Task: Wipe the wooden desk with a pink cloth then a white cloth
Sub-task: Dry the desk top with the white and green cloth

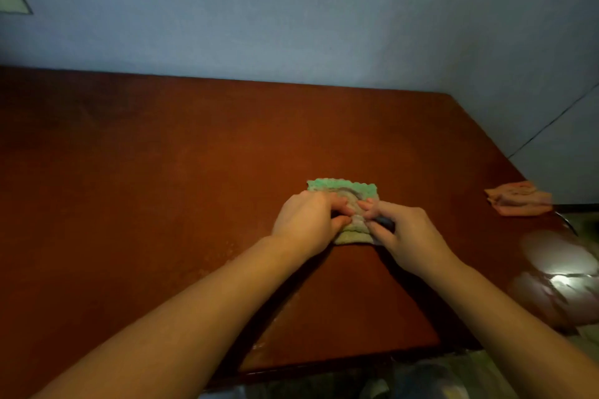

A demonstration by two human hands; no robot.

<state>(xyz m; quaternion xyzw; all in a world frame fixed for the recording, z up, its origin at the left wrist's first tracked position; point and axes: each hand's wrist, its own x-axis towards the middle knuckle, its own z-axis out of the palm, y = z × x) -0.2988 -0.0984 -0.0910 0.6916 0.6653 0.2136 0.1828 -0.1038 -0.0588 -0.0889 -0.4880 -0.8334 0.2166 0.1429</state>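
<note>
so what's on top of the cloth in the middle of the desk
Both hands: the left hand and right hand pinch the cloth at its bunched middle. Only its far scalloped edge and near edge show; the rest, and the desk under it, is covered.

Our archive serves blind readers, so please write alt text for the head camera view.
The left hand and right hand pinch a folded pale cloth with a green edge near the middle of a brown desk. A pink cloth lies apart near the desk's right edge; a bluish wall is behind.
</note>
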